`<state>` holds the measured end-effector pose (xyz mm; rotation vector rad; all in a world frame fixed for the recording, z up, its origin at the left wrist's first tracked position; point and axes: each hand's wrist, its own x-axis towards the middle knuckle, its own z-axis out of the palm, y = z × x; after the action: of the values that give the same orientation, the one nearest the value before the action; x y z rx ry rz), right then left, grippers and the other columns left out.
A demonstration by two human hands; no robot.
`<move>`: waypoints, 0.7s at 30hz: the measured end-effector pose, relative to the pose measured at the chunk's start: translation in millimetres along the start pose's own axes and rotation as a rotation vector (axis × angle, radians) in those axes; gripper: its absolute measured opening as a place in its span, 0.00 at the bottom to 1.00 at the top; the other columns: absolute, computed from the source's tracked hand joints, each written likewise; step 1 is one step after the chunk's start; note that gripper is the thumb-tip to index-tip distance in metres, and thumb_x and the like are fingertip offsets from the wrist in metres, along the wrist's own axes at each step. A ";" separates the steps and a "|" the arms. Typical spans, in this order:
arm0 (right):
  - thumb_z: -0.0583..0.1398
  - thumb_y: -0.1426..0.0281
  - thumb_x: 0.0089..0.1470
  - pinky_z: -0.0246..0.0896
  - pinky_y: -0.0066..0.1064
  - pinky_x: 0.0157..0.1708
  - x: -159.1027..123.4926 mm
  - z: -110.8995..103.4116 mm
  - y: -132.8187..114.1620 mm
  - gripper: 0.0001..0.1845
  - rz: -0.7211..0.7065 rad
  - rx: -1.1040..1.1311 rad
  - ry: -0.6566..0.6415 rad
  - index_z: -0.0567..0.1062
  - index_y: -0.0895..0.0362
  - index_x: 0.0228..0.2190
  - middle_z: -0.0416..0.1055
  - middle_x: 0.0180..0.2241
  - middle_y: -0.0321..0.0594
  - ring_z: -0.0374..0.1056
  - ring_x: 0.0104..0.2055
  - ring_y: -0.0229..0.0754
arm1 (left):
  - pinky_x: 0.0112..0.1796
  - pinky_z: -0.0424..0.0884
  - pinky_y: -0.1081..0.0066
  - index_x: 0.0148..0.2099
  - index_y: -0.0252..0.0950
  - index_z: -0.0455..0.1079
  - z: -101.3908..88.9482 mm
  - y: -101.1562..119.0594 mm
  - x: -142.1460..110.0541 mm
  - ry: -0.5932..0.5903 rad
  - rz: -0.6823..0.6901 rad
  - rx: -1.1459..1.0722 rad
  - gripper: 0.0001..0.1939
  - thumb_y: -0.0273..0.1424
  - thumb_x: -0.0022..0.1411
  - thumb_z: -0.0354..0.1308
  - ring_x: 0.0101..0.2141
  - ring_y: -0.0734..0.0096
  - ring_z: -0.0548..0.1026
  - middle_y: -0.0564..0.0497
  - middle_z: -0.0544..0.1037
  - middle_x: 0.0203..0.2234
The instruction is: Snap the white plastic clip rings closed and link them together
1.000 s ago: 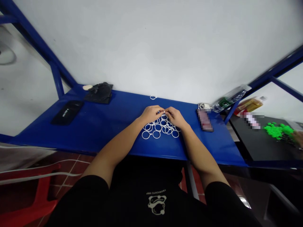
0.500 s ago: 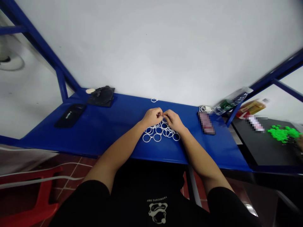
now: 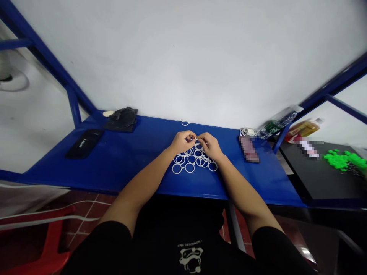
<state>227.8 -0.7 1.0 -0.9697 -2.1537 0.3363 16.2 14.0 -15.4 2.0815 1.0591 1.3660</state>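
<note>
My left hand [image 3: 183, 141] and my right hand [image 3: 210, 145] meet with pinched fingertips just above a pile of white rings [image 3: 191, 159] on the blue table. Each ring is thin and round, and several show a small knob on the rim. A small white part, seemingly of a ring [image 3: 196, 138], shows at my left fingertips. What the right fingers pinch is mostly hidden behind them. One lone ring [image 3: 185, 123] lies farther back, near the wall.
On the blue table [image 3: 120, 164] lie a black case [image 3: 84, 144] and black plastic [image 3: 122, 119] at left. A phone [image 3: 249, 149], white cable [image 3: 248, 132] and clear bottle [image 3: 281, 121] are at right. Green pieces [image 3: 342, 159] lie on a dark table beyond.
My fingertips have parted slightly, and a small white part now shows between them. The camera view has shifted a little; the ring pile looks the same.
</note>
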 end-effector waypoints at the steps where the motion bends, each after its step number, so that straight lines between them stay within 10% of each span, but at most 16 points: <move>1: 0.52 0.62 0.76 0.72 0.41 0.50 0.1 0.5 -0.3 0.16 -0.003 0.003 -0.002 0.79 0.51 0.44 0.78 0.42 0.46 0.75 0.45 0.49 | 0.34 0.74 0.70 0.40 0.37 0.80 0.1 0.4 0.0 0.000 -0.002 0.004 0.05 0.27 0.60 0.65 0.25 0.72 0.75 0.55 0.79 0.24; 10: 0.57 0.59 0.73 0.76 0.44 0.47 -2.2 -4.1 7.6 0.20 0.076 -0.011 0.091 0.75 0.49 0.60 0.74 0.58 0.49 0.74 0.41 0.47 | 0.28 0.67 0.70 0.31 0.39 0.71 -10.4 -9.9 6.8 0.132 -0.128 0.054 0.06 0.22 0.57 0.59 0.22 0.72 0.70 0.57 0.74 0.20; 21: 0.61 0.63 0.68 0.73 0.43 0.47 -3.3 -15.7 40.9 0.13 0.227 -0.187 -0.051 0.82 0.53 0.49 0.80 0.47 0.46 0.74 0.38 0.47 | 0.39 0.75 0.66 0.32 0.40 0.73 -25.7 -36.5 17.9 0.268 -0.270 0.114 0.13 0.20 0.61 0.51 0.33 0.65 0.78 0.52 0.81 0.28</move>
<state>262.5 23.7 -10.2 -1.3299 -2.1537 0.2735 -16.3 49.2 -20.0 1.7800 1.5001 1.5013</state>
